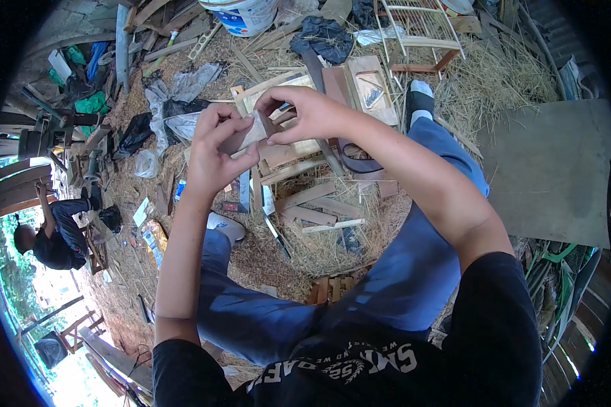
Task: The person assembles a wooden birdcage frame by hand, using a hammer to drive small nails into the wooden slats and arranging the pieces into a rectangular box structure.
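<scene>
My left hand [221, 146] and my right hand [292, 119] meet around a small, flat grey-brown piece [254, 132], perhaps wood or folded paper, with fingers curled on both sides of it. Beneath them lie pale wooden pieces [295, 169] on a low pile. Right of the hands are a wooden tray-like piece [373, 91] and a dark curved strap [360, 161]. Loose wood offcuts [322, 211] and a long narrow dark tool [276, 234] lie on the straw-strewn floor between my legs.
Another person [65, 230] sits at the left by planks [17, 183]. At the top are a white bucket [241, 13], black bags [322, 41] and a slatted frame [421, 30]. A large grey board [543, 173] lies at the right.
</scene>
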Demonstrator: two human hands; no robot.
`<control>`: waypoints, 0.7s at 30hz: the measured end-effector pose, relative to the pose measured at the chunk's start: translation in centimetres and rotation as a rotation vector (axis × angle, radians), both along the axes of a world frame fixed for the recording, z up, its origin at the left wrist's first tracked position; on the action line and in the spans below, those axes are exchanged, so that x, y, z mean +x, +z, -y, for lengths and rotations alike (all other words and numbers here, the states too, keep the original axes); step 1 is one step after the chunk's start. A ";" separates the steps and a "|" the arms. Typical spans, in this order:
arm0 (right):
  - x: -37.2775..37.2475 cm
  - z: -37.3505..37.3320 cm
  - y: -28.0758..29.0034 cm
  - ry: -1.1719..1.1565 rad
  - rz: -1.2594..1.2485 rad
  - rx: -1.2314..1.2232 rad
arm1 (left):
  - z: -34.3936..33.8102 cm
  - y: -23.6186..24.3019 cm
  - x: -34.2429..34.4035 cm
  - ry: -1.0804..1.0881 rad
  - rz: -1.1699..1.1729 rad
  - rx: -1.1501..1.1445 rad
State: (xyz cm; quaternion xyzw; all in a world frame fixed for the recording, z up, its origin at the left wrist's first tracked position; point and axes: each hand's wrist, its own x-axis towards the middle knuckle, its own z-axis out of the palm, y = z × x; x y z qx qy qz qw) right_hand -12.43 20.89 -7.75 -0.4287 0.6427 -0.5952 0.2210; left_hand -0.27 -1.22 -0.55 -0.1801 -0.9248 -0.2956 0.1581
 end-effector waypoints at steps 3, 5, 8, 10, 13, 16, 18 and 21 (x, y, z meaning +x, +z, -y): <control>-0.2 -0.1 -0.2 0.028 -0.028 -0.054 | 0.1 -0.1 -0.1 -0.001 -0.006 -0.001; -0.4 -0.3 -0.3 0.049 0.050 -0.057 | 0.1 -0.2 -0.2 -0.023 -0.026 0.000; -0.9 -0.4 -0.4 0.046 0.034 0.012 | 0.3 -0.5 -0.1 -0.013 -0.019 0.030; -0.8 -0.3 -0.5 0.045 0.053 0.016 | 0.1 -0.6 -0.2 -0.019 -0.021 0.038; -0.3 -0.4 -0.1 0.020 0.005 -0.013 | 0.1 -0.5 -0.2 -0.018 -0.018 0.042; 0.5 -0.6 0.6 -0.037 -0.141 -0.049 | 0.2 -0.3 -0.1 -0.006 -0.011 0.025; 1.0 -0.6 0.9 -0.070 -0.221 -0.052 | 0.2 -0.3 -0.1 -0.002 -0.009 0.011; 1.7 -0.5 1.0 -0.187 -0.386 -0.033 | 0.2 -0.6 -0.1 -0.002 0.015 0.048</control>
